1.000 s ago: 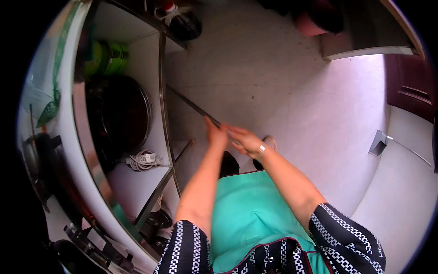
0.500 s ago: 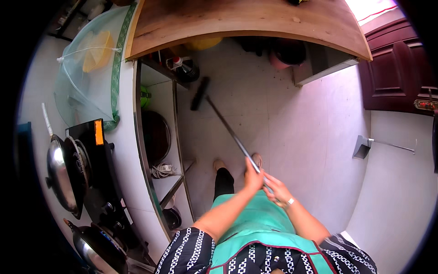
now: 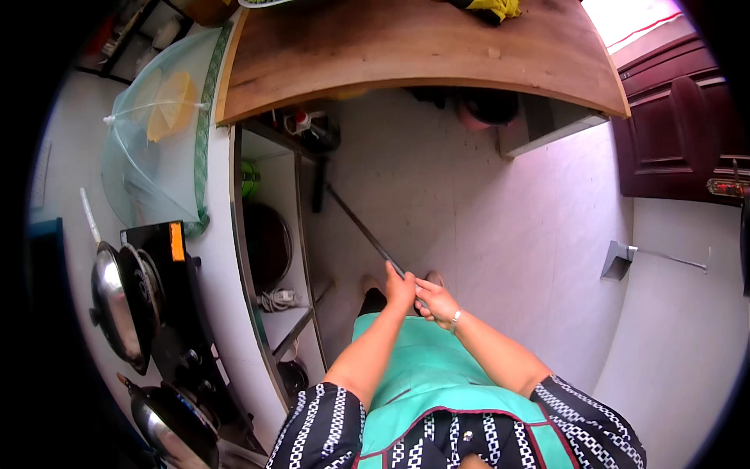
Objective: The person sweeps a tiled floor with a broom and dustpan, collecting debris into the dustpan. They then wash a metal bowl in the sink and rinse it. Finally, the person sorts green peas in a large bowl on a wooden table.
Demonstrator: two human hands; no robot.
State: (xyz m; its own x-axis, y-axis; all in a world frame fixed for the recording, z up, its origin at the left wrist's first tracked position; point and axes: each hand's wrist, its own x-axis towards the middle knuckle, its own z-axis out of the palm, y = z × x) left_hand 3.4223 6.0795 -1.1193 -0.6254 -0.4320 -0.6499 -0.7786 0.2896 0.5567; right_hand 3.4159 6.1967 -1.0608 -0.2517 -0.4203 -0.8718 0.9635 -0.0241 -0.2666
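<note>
the left hand (image 3: 401,290) and right hand (image 3: 439,302) wrap their fingers around a broom handle (image 3: 361,227); the dark broom head (image 3: 319,187) sits just beside the open shelf unit (image 3: 283,323).

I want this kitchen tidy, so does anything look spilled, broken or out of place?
Nothing looks clearly spilled or broken. The bundled white cable seems mildly odd, left on an open shelf beside a large round, dark object.
</note>
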